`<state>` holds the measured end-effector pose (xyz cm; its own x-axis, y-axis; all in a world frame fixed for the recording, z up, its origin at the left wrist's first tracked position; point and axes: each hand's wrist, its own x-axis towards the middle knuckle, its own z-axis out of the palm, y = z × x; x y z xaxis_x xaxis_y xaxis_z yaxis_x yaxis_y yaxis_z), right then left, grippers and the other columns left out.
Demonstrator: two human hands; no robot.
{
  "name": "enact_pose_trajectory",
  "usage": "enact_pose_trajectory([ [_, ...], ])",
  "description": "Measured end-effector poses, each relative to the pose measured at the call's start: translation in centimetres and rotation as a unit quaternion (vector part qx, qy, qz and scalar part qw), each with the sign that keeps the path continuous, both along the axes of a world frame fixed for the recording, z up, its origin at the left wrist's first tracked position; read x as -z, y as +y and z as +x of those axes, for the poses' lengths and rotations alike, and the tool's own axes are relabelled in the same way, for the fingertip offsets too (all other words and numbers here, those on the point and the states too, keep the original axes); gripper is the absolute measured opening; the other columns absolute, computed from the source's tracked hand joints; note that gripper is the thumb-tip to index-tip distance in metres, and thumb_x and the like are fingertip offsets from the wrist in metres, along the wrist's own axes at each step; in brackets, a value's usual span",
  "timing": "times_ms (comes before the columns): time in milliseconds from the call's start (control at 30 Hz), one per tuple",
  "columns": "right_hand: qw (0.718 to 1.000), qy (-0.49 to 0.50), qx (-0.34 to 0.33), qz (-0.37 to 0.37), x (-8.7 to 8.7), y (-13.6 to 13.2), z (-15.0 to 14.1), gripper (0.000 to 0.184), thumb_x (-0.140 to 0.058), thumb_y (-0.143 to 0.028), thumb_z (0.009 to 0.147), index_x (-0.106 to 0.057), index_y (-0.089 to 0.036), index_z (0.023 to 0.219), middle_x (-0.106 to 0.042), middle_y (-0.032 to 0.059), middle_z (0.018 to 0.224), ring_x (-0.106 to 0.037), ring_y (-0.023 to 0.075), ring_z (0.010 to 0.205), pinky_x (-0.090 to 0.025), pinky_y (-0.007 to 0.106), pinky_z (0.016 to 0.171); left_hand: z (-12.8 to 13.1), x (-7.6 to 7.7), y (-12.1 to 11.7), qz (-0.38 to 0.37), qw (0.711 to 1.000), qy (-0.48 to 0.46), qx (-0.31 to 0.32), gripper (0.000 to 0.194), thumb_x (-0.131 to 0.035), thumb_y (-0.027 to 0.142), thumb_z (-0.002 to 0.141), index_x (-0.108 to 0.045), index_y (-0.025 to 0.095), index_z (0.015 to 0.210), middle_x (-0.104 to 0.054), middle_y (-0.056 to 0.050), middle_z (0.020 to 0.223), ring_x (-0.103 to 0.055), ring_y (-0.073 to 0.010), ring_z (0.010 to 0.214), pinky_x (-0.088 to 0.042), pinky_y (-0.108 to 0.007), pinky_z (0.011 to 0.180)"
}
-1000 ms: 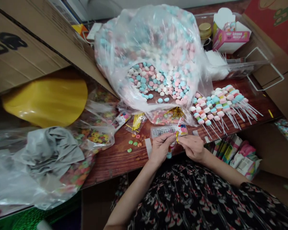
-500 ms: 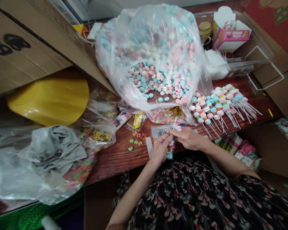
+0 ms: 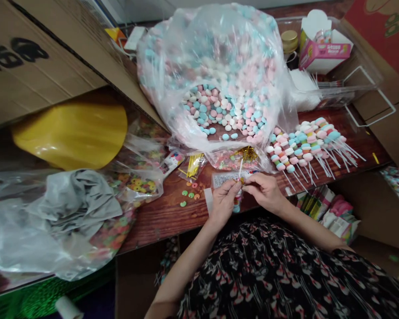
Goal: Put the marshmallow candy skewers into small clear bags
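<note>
At the table's front edge my left hand (image 3: 224, 200) is closed round the neck of a wrapped candy stick (image 3: 237, 203). The stick's white end points up, and pink, white and blue candies hang below my fingers. My right hand (image 3: 266, 191) pinches at a gold twist tie (image 3: 242, 180) by that neck; the tie is partly hidden by my fingers. Under both hands lies a printed clear packet (image 3: 222, 178). Just behind are a small bag of yellow-gold twist ties (image 3: 195, 165) and a loose bunch of gold ties (image 3: 248, 153).
A large clear bag of pastel candies (image 3: 213, 53) stands open at the back. Skewered candies on white sticks (image 3: 309, 144) lie to the right. Loose ring candies (image 3: 189, 193) are at left, near a grey cloth (image 3: 81, 199). A cardboard box (image 3: 46, 62) leans in from the left.
My right hand has drawn back slightly to the right, its fingers now bent at the gold tie instead of reaching across. My left hand keeps its hold. The view has shifted slightly.
</note>
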<state>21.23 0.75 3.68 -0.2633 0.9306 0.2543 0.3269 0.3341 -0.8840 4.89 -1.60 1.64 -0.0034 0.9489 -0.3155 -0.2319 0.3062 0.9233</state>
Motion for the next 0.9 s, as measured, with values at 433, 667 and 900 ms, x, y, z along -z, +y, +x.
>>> enact_pose_trajectory([
  [433,0.952,-0.025,-0.279,-0.121,0.5,3.5,1.1,0.009,-0.054,-0.016,0.084,-0.06,-0.014,0.077,-0.058,-0.0025,0.069,-0.05,0.0103,0.064,-0.041,0.022,0.064,-1.5,-2.1,1.2,0.171,0.944,0.211,0.186,0.038,-0.058,0.04,0.089,-0.061,0.017,0.059,-0.045,0.002,0.058,-0.042,-0.0113,0.059,-0.033,-0.023,0.058],
  [667,0.905,-0.161,-0.283,0.276,1.4,2.6,1.4,0.019,-0.038,-0.004,0.084,-0.052,-0.017,0.08,-0.056,0.0049,0.075,-0.048,0.0162,0.073,-0.043,0.028,0.069,-2.7,-2.4,1.1,-0.054,0.96,0.026,0.275,0.038,-0.069,0.048,0.078,-0.061,0.014,0.062,-0.052,0.002,0.051,-0.044,-0.0074,0.045,-0.035,-0.019,0.046],
  [900,0.865,-0.098,-0.271,0.41,2.1,1.0,1.2,0.019,-0.039,-0.008,0.085,-0.054,-0.015,0.094,-0.056,0.0051,0.076,-0.047,0.0168,0.072,-0.046,0.032,0.069,-3.4,-1.5,0.5,-0.236,0.889,-0.16,0.357,0.037,-0.083,0.042,0.061,-0.066,0.009,0.064,-0.069,-0.008,0.059,-0.054,-0.0104,0.037,-0.038,-0.018,0.034],
])
